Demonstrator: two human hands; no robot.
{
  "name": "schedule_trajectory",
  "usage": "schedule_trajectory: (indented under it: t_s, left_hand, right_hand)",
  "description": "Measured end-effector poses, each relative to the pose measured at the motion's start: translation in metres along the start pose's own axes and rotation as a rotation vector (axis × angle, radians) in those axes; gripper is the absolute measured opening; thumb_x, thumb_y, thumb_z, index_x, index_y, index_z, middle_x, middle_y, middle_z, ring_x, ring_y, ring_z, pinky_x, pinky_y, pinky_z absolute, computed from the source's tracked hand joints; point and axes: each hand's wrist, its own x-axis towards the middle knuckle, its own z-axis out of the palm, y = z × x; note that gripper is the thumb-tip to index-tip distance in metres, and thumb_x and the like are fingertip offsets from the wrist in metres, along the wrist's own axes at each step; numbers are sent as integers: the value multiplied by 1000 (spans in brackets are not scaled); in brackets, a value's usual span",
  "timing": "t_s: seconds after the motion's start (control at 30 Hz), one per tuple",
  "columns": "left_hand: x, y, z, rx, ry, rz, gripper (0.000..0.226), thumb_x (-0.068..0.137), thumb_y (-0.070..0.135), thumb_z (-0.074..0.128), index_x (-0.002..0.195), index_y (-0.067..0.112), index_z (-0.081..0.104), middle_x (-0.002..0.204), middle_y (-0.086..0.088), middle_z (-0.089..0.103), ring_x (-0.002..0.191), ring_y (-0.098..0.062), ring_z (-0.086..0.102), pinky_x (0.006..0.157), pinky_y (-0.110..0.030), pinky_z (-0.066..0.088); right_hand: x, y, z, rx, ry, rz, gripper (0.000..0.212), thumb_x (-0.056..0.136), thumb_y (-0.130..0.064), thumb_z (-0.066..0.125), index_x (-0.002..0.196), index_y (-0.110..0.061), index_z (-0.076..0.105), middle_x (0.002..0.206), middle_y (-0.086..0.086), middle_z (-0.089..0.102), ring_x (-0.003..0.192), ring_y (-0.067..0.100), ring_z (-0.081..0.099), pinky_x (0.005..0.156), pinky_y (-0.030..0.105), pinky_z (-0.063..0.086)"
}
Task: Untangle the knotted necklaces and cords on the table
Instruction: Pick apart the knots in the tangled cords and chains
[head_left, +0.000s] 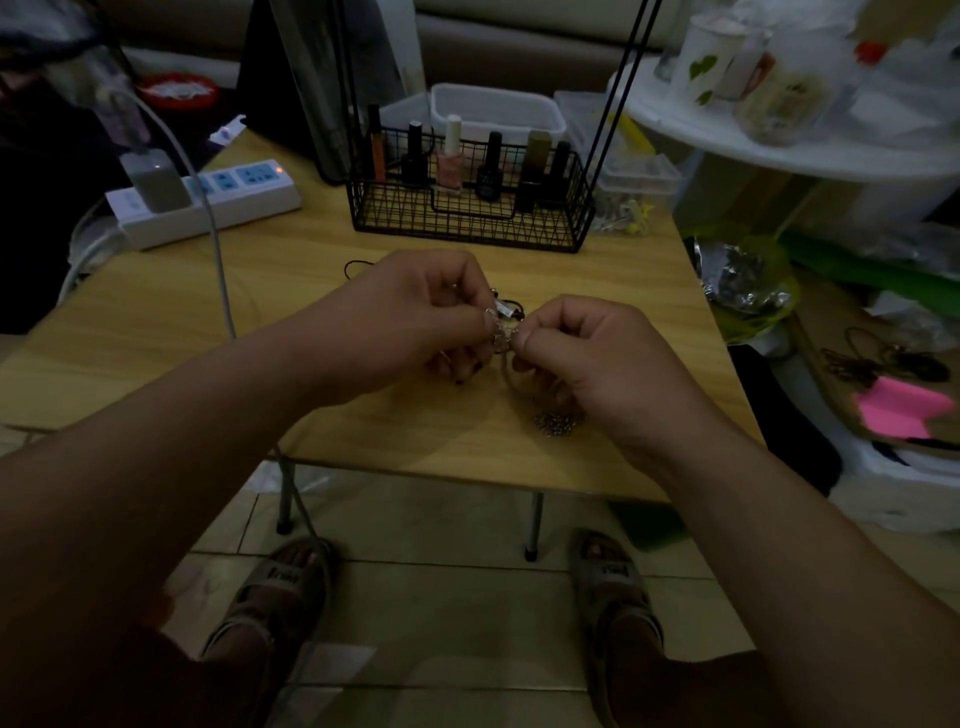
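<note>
A small tangle of silver necklace chain and dark cord (501, 325) hangs just above the middle of the wooden table (156, 338). My left hand (410, 317) pinches its left side with curled fingers. My right hand (587, 353) pinches its right side between thumb and forefinger. A chain strand drops from the tangle to a small heap of silver chain (558, 423) lying on the table under my right hand. A thin black cord (356, 266) loops out on the table behind my left hand. My fingers hide much of the knot.
A black wire basket (467, 223) with several nail polish bottles stands at the table's back. A white power strip (208, 200) with a plugged charger and cable lies back left. Clutter and a white round shelf (779, 150) crowd the right. My sandalled feet stand on the tiled floor below.
</note>
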Motion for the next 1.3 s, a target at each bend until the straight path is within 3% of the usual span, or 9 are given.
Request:
schedule_trajectory:
  t_s: [0.2,0.33,0.53,0.7,0.77,0.9,1.07,1.2,1.3]
  left_hand:
    - [0,-2,7,182,-70,-18,6,95,8,68,100,9,64,81,-5,77,72,-18,74,68,-32,61]
    - [-1,-4,5,357,-75,29,7,93,15,72,94,17,66,82,-2,76,73,-18,73,70,-42,62]
    - [0,0,11,-48,99,-1,7,99,7,62,96,1,61,91,-23,70,76,-22,67,70,-32,57]
    - [5,-3,18,-191,137,-58,6,99,9,60,94,8,63,92,-15,69,81,-22,65,77,-38,57]
    - [6,-4,16,-181,145,-49,6,99,9,61,94,9,63,94,-16,72,82,-22,67,78,-38,58]
    - [6,-3,12,-106,128,-6,4,99,11,64,95,10,64,89,-8,74,78,-15,69,79,-35,58]
    - [6,-4,10,44,90,42,8,97,11,69,100,5,65,84,-12,75,79,-22,73,79,-42,61]
    - [4,-3,8,110,66,73,5,96,10,70,98,8,66,78,-7,75,72,-19,73,71,-32,60]
    - [5,-3,6,150,45,92,5,96,13,71,97,11,67,85,-13,77,83,-34,74,80,-51,60]
  right_hand:
    - [0,1,4,0,-36,-25,6,93,-17,71,89,-13,73,87,15,74,71,15,63,65,33,50]
    - [0,2,5,-19,-14,13,9,93,-19,69,86,-15,73,80,9,74,68,15,61,63,35,49]
    - [3,-1,5,-20,-58,136,14,95,-19,64,85,-12,70,71,1,72,60,15,56,47,23,40]
    - [2,-3,1,-47,-114,99,15,97,-18,65,95,-4,72,74,1,72,53,3,56,45,16,42]
    - [2,-3,-5,-107,-75,73,12,96,-21,67,95,-12,75,78,0,75,57,5,60,49,17,45]
    - [4,-1,-9,-179,2,-42,5,95,-27,69,98,-27,73,92,0,75,82,21,69,69,37,56]
    - [4,-3,-4,-187,-30,-140,7,97,-27,69,101,-24,75,82,-10,71,69,-4,62,59,13,49]
    - [6,-1,-5,-251,-68,-135,4,95,-25,72,96,-23,76,81,-6,73,65,-2,61,58,18,49]
    - [7,1,-5,-223,-86,-118,2,94,-24,74,94,-24,76,81,-4,74,66,0,63,62,23,52]
